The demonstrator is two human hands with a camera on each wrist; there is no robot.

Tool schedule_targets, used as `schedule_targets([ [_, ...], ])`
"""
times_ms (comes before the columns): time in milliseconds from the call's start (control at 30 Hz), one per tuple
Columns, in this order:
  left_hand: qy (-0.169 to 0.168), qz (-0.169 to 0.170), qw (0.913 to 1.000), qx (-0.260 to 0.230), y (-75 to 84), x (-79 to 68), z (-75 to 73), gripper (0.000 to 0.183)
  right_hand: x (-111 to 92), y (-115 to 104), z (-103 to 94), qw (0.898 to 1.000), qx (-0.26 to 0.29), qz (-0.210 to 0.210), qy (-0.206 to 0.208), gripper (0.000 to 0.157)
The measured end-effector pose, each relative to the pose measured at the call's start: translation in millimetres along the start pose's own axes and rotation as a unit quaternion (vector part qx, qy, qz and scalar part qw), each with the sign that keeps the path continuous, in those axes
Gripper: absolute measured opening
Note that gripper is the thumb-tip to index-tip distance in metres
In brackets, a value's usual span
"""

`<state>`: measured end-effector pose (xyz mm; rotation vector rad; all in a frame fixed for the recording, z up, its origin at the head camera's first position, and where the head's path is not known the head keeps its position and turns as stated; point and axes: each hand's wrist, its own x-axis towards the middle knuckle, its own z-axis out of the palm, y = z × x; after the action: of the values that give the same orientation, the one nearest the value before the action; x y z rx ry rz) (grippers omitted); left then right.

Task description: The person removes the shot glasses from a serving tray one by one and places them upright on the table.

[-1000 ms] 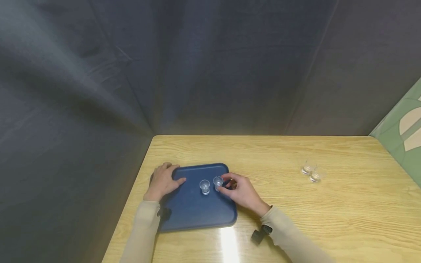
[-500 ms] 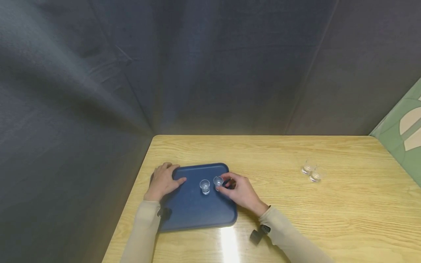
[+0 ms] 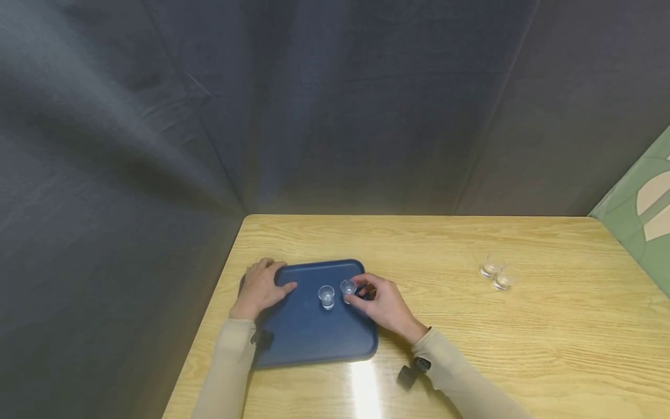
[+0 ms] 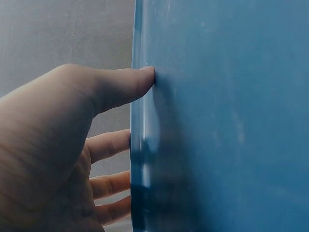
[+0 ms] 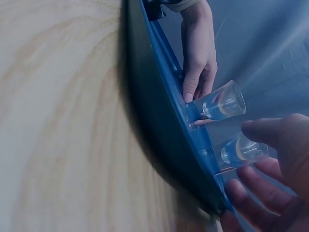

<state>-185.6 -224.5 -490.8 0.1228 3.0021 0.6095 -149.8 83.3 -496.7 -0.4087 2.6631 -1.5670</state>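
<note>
Right hand [image 3: 386, 304] has thumb and fingers curled around a clear glass [image 3: 348, 290], upright on the blue tray [image 3: 314, 338]; second glass [image 3: 327, 298] just beside. Left hand [image 3: 258, 291] grips tray edge (thumb over rim).

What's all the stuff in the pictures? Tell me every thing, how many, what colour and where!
table: 1, light wood colour, across the lower part of the head view
tray: 1, blue, on the table, toward the left
glasses on the tray: 2, clear, side by side
glasses on the table: 2, clear, close together, to the right of the tray
dark cloth: can't count the pieces, dark grey-blue, behind the table and along its left
patterned thing: 1, green and cream, far right edge; can't tell what it is
black gadgets: 2, black, one by each sleeve
sleeves: 2, beige, on the arms
left hand: 1, bare, gripping the tray's left edge
right hand: 1, bare, around the right glass on the tray
</note>
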Motion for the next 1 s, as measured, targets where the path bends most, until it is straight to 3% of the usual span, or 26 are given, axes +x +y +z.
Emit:
schedule_targets([
  [667,0.005,0.006,0.9999,0.008,1.6,0.9,-1.1,0.070,1.8,3.4,-7.7,1.000,0.004,-0.009,0.024,0.034],
  [1000,0.005,0.003,1.0000,0.002,2.2,0.1,-0.8,0.070,0.5,3.0,-17.5,0.999,0.032,0.017,0.035,0.033],
])
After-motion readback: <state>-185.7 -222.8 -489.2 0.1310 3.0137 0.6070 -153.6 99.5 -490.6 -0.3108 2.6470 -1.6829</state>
